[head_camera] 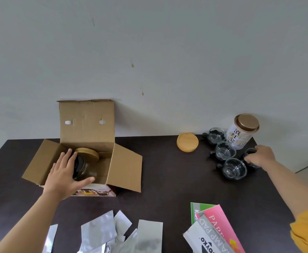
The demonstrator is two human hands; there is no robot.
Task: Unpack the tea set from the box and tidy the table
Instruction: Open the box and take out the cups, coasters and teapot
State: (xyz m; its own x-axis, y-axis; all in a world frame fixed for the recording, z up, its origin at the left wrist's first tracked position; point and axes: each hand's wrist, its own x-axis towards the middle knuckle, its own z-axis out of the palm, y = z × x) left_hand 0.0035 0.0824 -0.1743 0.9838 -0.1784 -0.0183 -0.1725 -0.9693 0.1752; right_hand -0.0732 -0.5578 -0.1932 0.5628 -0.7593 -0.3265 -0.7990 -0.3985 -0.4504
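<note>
An open cardboard box (87,125) stands at the left of the dark table (164,172). Inside it lies a glass teapot (83,168) with a wooden lid (88,155). My left hand (65,172) reaches into the box and wraps around the teapot. At the far right, three glass cups with black handles stand in a row (224,151). My right hand (261,157) is closed over a fourth glass cup (250,152) beside them; that cup is mostly hidden by my fingers.
A round wooden coaster (187,142) lies near the back edge. A tea tin (242,131) with a bronze lid stands behind the cups. Several silver foil packets (113,232) and paper pads (215,229) lie along the front edge. A wall runs behind the table.
</note>
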